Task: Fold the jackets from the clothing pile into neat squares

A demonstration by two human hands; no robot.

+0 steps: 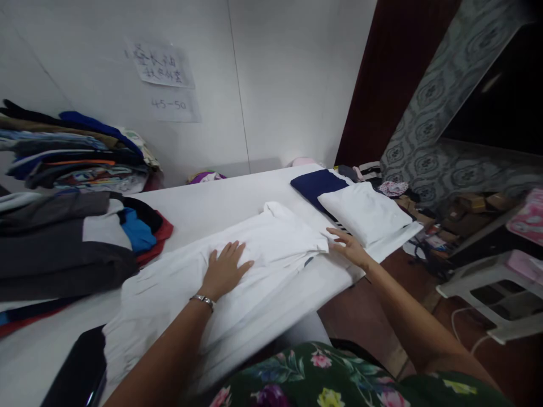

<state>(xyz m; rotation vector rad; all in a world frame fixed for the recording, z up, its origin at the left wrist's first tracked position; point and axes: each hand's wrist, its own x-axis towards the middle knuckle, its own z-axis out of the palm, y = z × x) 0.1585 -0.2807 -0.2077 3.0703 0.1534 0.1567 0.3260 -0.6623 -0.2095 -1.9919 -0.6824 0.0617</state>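
A white shirt-like garment (pixel 271 237) lies spread along the white table, slightly wrinkled, its collar or sleeve end towards the right. Flat on its middle rests my left hand (pixel 224 268), fingers spread, a bracelet at the wrist. Just past the garment's right end is my right hand (pixel 350 249), fingers apart and slightly bent, with nothing visible in them. Whether its fingertips touch the cloth I cannot tell. Beyond that hand lies a folded white garment (pixel 365 209), partly over a folded navy garment (pixel 316 186).
Folded clothes are stacked at the back left (pixel 76 152), with a heap of dark clothes (pixel 55 243) in front. A black shiny object (pixel 78 367) sits at the near left table edge. Right of the table stand a white plastic stool (pixel 496 282) and cardboard boxes (pixel 470 203).
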